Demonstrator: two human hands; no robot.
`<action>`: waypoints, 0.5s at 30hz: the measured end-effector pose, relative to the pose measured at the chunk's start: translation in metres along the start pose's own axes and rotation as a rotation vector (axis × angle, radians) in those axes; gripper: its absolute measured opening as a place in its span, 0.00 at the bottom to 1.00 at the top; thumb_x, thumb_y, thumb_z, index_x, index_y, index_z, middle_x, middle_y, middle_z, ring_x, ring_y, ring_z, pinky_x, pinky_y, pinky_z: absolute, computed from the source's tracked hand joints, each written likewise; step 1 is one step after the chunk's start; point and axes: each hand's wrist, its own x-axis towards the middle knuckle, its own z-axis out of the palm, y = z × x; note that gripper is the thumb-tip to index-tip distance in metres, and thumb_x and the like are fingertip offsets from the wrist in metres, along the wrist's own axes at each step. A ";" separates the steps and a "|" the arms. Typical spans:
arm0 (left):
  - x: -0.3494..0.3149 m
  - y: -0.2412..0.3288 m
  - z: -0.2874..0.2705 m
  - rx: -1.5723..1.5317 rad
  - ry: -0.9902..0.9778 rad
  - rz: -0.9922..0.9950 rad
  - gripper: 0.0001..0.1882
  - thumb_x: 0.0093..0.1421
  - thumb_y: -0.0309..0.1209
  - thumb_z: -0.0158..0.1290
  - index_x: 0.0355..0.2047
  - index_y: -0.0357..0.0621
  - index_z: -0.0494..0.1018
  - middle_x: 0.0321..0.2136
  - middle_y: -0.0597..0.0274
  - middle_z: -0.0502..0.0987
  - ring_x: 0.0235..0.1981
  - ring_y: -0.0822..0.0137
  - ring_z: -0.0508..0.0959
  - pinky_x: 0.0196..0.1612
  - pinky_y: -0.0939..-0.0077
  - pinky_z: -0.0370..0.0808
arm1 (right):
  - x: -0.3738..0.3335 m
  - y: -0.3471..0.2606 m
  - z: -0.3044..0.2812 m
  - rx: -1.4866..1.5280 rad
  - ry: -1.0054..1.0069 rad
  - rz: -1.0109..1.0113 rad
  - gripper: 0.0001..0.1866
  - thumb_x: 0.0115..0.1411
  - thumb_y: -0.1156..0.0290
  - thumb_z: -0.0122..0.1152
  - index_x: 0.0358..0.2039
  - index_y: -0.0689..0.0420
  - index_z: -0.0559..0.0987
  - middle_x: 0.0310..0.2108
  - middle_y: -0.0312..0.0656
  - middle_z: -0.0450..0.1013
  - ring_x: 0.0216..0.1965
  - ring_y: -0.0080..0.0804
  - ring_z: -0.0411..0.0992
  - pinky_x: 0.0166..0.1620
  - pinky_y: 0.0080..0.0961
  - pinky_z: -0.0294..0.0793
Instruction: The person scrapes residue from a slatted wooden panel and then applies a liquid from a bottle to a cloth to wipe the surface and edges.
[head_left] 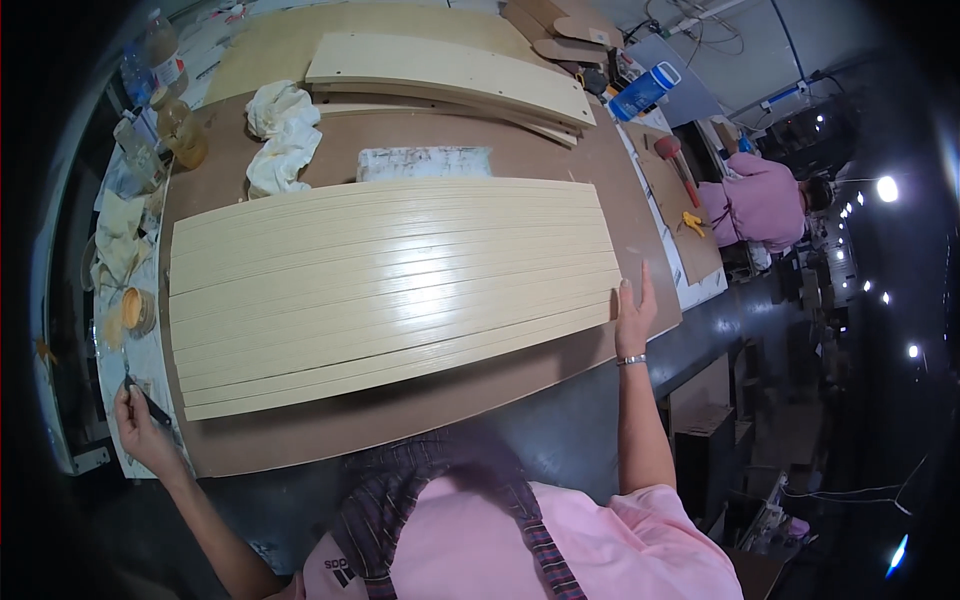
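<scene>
Left hand (145, 436) grips a tool (156, 409), near-left corner of the surface (260, 455); right hand (632, 328), unclenched, meets cream slats (330, 290): probably stiff, slick; take both ends.

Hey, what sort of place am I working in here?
Probably a woodworking or furniture workshop: pale strips laid side by side, stacked boards behind them, and a red mallet off to the right.
</scene>
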 end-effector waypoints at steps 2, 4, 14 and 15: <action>-0.005 -0.029 -0.002 0.047 -0.038 -0.037 0.13 0.69 0.29 0.53 0.50 0.32 0.76 0.39 0.66 0.78 0.39 0.77 0.73 0.47 0.82 0.70 | 0.012 -0.022 0.003 -0.321 -0.092 -0.286 0.33 0.65 0.65 0.57 0.68 0.59 0.63 0.71 0.49 0.57 0.71 0.45 0.54 0.69 0.41 0.52; -0.010 -0.048 0.000 0.039 -0.035 -0.025 0.14 0.69 0.29 0.54 0.50 0.32 0.76 0.38 0.66 0.78 0.37 0.77 0.73 0.44 0.82 0.71 | 0.013 -0.058 0.025 -0.468 -0.210 -0.403 0.35 0.62 0.62 0.59 0.68 0.57 0.63 0.71 0.49 0.55 0.72 0.50 0.51 0.71 0.51 0.47; -0.022 -0.011 0.030 0.050 -0.198 -0.190 0.10 0.65 0.22 0.54 0.46 0.36 0.77 0.30 0.67 0.78 0.29 0.77 0.74 0.36 0.81 0.72 | 0.015 -0.053 0.057 -0.558 -0.492 -0.497 0.39 0.63 0.62 0.58 0.71 0.59 0.57 0.72 0.55 0.51 0.72 0.54 0.50 0.69 0.49 0.50; -0.021 -0.019 0.024 0.066 -0.205 -0.172 0.09 0.65 0.23 0.55 0.45 0.36 0.77 0.28 0.68 0.78 0.28 0.77 0.74 0.34 0.81 0.72 | 0.019 -0.055 0.064 -0.557 -0.520 -0.458 0.39 0.65 0.60 0.56 0.72 0.56 0.55 0.73 0.53 0.50 0.73 0.52 0.48 0.69 0.52 0.47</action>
